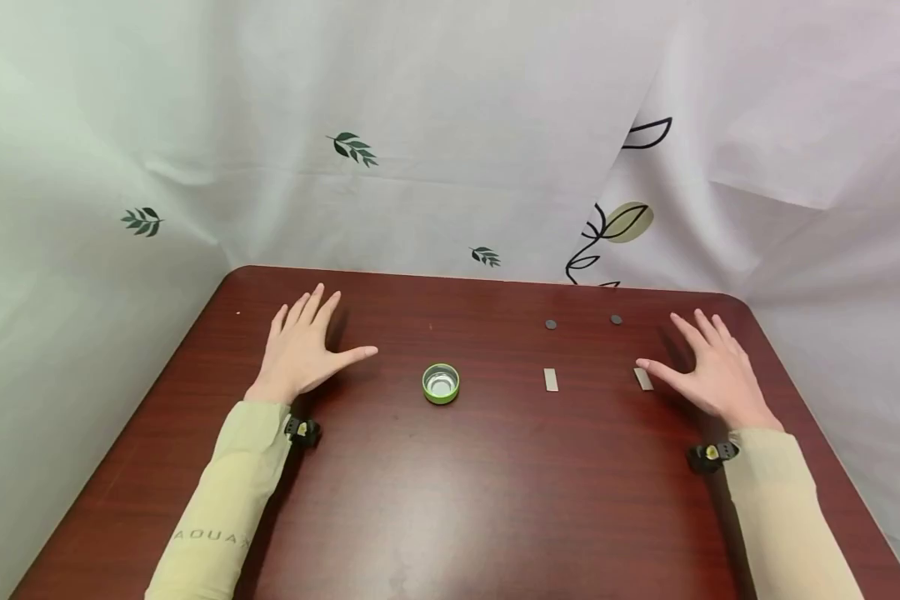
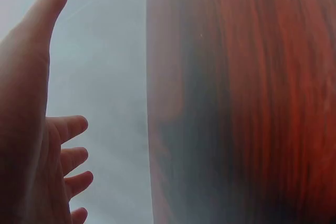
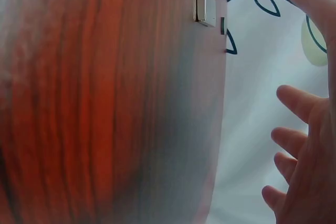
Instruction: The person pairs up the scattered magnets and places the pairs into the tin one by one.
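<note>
A green tin [image 1: 441, 384] lies near the splayed left grip [image 1: 300, 354], a grey block [image 1: 644, 381] just by the splayed right grip [image 1: 718, 379].

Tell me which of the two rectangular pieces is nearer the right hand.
The rightmost piece, by the thumb of the right hand; the other piece lies farther left, nearer the green container.

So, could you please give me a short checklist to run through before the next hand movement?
1. Left hand holding nothing: ok, fingers spread.
2. Right hand holding nothing: ok, fingers spread, thumb near the right grey block.
3. Left grey block apart from the right one: ok.
4. Green cup open side up: ok, shiny inside visible.
5. Left dark disc and right dark disc separate: ok.
6. Disc undersides: cannot tell, hidden.
</note>
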Tool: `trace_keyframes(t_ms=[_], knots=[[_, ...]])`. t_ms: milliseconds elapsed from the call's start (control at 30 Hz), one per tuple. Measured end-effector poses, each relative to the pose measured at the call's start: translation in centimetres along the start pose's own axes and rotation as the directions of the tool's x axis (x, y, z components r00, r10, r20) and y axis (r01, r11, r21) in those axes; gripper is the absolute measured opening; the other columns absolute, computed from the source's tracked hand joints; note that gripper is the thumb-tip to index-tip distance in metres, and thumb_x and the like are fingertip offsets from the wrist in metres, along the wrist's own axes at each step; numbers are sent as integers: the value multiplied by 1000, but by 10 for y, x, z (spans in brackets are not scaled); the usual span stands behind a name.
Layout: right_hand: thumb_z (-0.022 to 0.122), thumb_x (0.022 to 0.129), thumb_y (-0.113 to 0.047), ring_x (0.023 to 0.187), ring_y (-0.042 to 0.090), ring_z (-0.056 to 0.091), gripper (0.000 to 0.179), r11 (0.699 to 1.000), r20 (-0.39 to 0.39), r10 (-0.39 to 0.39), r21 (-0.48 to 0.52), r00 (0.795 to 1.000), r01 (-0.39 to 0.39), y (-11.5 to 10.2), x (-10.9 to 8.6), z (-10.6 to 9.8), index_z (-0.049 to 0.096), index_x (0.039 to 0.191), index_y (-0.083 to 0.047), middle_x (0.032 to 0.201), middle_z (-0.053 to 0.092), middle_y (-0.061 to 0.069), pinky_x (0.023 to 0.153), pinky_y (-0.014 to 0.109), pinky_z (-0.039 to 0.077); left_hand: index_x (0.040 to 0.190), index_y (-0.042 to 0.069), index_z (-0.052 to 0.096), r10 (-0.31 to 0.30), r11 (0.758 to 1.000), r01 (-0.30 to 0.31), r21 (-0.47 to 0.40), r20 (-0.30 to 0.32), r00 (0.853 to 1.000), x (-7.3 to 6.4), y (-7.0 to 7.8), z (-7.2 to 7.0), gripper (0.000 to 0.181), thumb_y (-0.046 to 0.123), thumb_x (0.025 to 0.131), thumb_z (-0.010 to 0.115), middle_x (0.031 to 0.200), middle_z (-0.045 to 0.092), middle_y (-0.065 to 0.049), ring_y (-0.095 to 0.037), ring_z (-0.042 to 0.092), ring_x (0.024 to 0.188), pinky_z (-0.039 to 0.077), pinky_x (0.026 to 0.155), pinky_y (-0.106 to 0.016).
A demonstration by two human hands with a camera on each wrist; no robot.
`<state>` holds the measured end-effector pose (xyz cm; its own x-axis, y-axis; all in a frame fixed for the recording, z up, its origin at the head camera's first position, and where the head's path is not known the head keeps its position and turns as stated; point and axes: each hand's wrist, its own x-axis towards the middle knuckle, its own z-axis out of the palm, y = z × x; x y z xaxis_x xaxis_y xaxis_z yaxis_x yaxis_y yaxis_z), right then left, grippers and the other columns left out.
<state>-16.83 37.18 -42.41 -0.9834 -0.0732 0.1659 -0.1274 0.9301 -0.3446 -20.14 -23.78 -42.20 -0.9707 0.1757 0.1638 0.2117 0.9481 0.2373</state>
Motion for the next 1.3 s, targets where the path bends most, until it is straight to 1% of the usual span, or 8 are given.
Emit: trace_keyframes(t_ms=[133,267,400,500,667,833,1100,1300], knots=[[72,85,-63,151,44,9,97,1000,-2,-1,12,1000,1,-1,-2,-1,38,157,-7,161,23,29,106,76,16,160,9,31,5,1000,-5,-27,-15,1000,-1,3,-1,118,88,77,56,166,21,-16,-38,20,150,8,119,-57],[72,86,-61,151,43,10,96,1000,11,1,30,1000,-1,-3,-4,-2,38,156,-5,161,23,29,104,78,18,159,7,33,11,998,-14,-68,-40,999,-4,5,1,115,85,78,59,162,28,-19,-39,24,148,11,119,-56],[72,88,-60,151,43,12,95,999,22,2,45,1000,-3,-5,-6,-1,39,155,-2,161,23,29,105,77,18,156,4,38,17,992,-25,-125,-69,997,-7,7,2,112,81,79,63,160,33,-19,-39,27,146,15,118,-56],[72,88,-59,150,43,14,95,998,23,3,56,1000,-4,-5,-6,0,39,154,0,161,24,28,108,74,18,154,2,40,17,986,-31,-164,-85,996,-10,9,2,110,79,79,66,158,35,-19,-39,29,146,18,117,-55],[72,88,-57,149,45,18,93,997,19,-10,70,1000,9,-7,-8,0,41,151,4,159,28,29,114,67,17,153,1,40,3,975,-23,-222,-89,996,-14,12,2,109,77,79,68,157,37,-18,-39,29,145,19,117,-55],[72,90,-55,146,47,23,91,997,20,-19,81,1000,17,-10,-9,-1,43,149,8,156,34,30,115,64,18,153,1,41,-8,966,-15,-259,-88,996,-16,15,1,109,76,80,68,155,40,-17,-39,30,145,19,118,-53],[73,90,-52,138,51,34,85,995,20,-21,98,1000,19,-12,-11,-1,48,145,7,150,41,30,107,68,28,153,2,41,-2,954,-24,-299,-88,996,-18,25,-1,108,77,79,68,155,41,-15,-36,31,144,23,117,-52],[74,90,-49,133,51,39,80,993,15,-36,115,999,34,-12,-13,2,50,144,6,147,45,30,104,68,31,153,3,41,16,949,-43,-313,-87,996,-20,33,-1,107,75,80,69,154,42,-14,-34,32,144,24,117,-50]])
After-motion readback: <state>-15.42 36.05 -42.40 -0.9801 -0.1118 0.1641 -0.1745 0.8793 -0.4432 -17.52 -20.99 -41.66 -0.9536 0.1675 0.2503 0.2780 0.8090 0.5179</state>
